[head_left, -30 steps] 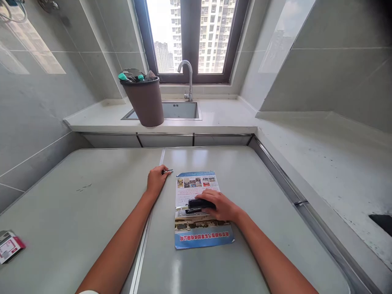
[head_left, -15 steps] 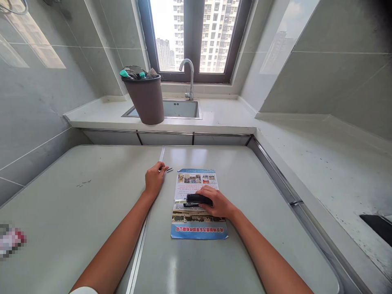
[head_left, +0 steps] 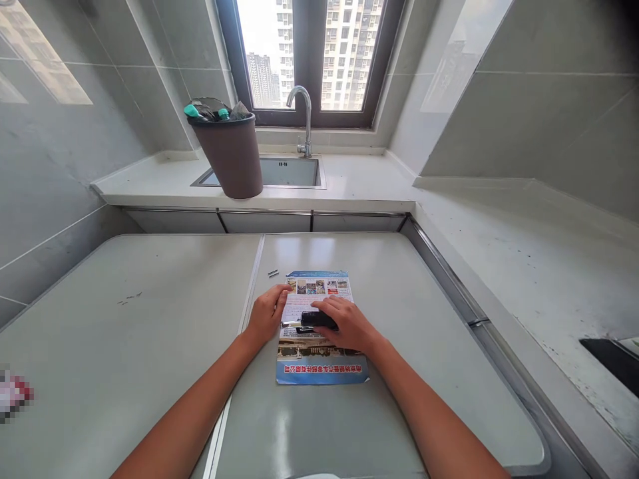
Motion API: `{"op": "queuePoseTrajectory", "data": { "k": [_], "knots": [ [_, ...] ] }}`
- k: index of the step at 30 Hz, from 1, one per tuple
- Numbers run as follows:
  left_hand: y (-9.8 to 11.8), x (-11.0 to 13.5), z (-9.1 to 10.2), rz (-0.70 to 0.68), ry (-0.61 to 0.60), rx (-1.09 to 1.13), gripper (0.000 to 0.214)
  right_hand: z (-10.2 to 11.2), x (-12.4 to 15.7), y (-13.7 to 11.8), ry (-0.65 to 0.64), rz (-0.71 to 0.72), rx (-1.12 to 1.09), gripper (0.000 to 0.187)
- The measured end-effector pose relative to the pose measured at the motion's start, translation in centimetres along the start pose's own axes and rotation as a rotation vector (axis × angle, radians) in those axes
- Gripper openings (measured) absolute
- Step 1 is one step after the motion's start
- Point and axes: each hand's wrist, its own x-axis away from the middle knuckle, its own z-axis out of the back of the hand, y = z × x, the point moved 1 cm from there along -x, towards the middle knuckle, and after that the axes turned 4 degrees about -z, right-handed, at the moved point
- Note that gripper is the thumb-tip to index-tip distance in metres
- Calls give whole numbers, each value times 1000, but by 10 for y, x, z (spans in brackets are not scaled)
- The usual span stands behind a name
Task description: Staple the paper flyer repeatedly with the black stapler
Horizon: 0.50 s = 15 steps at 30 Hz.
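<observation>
A black stapler (head_left: pixel 317 320) lies across a printed leaflet (head_left: pixel 322 372), its metal part sticking out toward the left. My right hand (head_left: pixel 349 326) is closed around the stapler's right end. By the leaflet's left edge, my left hand (head_left: pixel 268 311) has its fingers drawn together, close to the stapler's metal tip. Whatever those fingers hold, if anything, is too small or hidden to make out. Small strips of staples (head_left: pixel 273 273) rest on the table just beyond my left hand.
The pale table (head_left: pixel 399 412) has a white seam (head_left: pixel 237 372) running lengthwise. Behind it, a brown bin (head_left: pixel 229 156) stands on the counter beside the sink (head_left: pixel 294 174) and tap (head_left: pixel 306 120). Dark marks (head_left: pixel 130 298) show at left, and a black object (head_left: pixel 612 362) lies far right.
My left hand has come from the staple strips toward me and right, to the leaflet's left edge. The strips it partly covered now show. My right hand still holds the stapler.
</observation>
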Motion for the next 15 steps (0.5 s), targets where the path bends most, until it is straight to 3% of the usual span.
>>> {"op": "queuePoseTrajectory", "data": {
  "k": [5,10,15],
  "knots": [
    [-5,-4,2,-20,21,161,50,-4,3,-5,93,58,-23,38],
    [-8,-4,-4,-140,-70,157,48,0,4,4,345,-110,31,38],
    [-14,-4,-8,-164,-67,87,46,1,5,13,362,-179,105,39]
  ]
}}
